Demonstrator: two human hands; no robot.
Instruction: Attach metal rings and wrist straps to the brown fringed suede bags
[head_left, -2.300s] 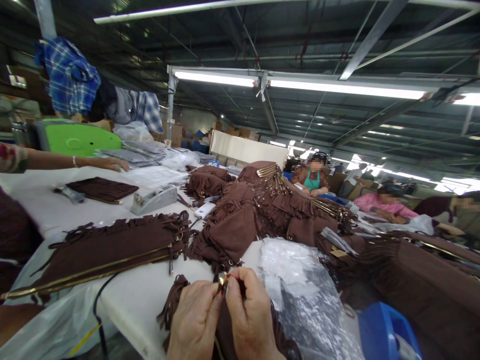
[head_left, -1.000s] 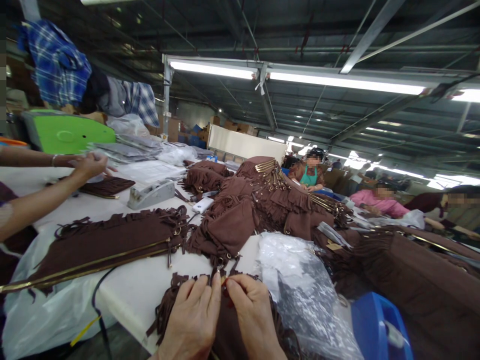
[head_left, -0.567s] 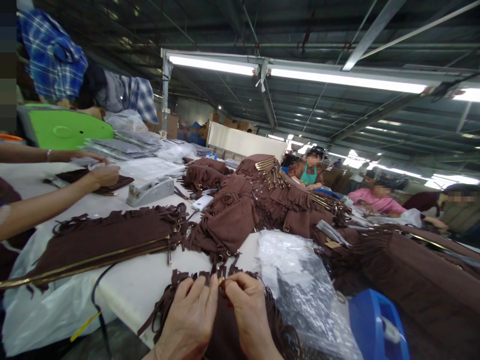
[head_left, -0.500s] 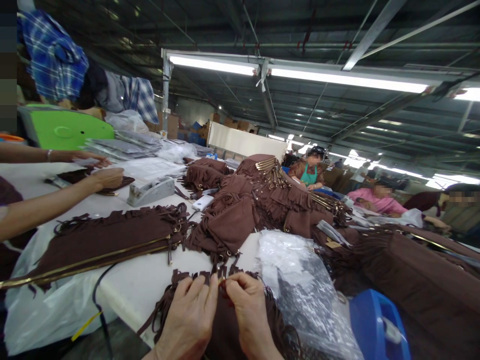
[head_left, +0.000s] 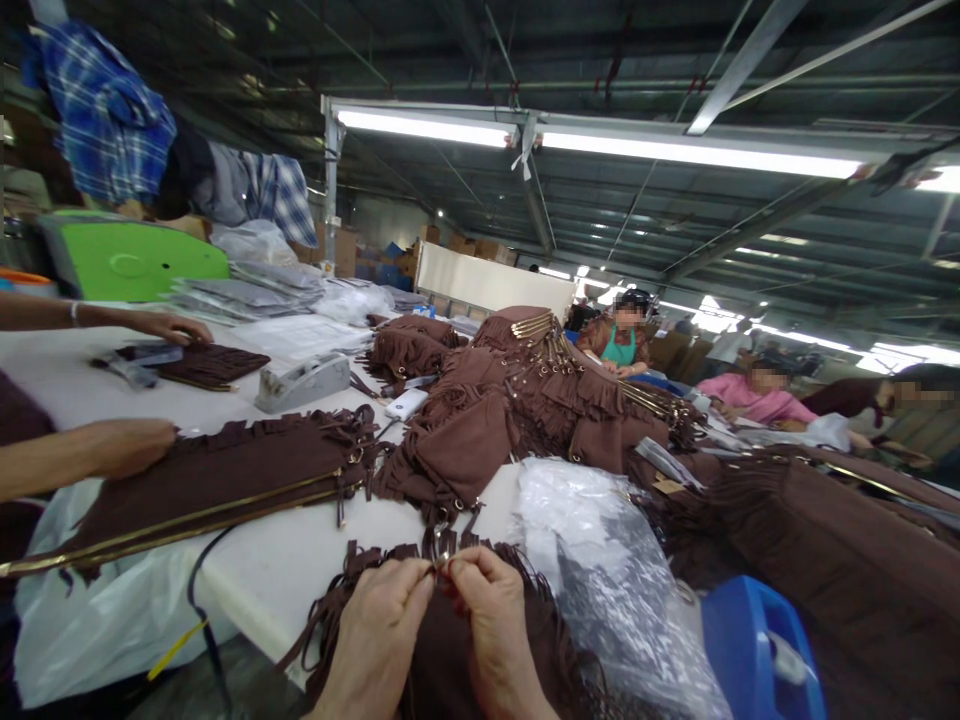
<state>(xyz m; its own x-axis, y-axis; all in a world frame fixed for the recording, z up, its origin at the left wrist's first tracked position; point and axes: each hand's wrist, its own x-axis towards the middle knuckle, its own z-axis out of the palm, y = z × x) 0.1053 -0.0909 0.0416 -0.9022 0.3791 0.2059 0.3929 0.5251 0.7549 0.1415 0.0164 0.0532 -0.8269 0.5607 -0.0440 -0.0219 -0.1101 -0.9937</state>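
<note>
At the bottom middle, a brown fringed bag point(head_left: 442, 655) lies under both hands. My left hand point(head_left: 382, 625) is closed, its thumb and forefinger pinching at the bag's top edge. Close beside it on the right, my right hand point(head_left: 491, 620) is also pinched. A small shiny metal piece shows between the two sets of fingertips; which hand grips it, and what else the fingers hold, is too small to tell. Just beyond the fingertips lies a heap of brown fringed bags point(head_left: 469, 450) with gold zips and rings.
Clear plastic bags point(head_left: 600, 570) and a blue container point(head_left: 757, 650) are at the right. A co-worker's hands reach in from the left near a long brown fringed piece point(head_left: 217, 480). A grey metal dispenser point(head_left: 304, 382) stands behind it.
My left fingers have curled from nearly straight into a pinch. At the left, the co-worker's nearer hand has moved back from the small dark fringed piece towards the long brown one.
</note>
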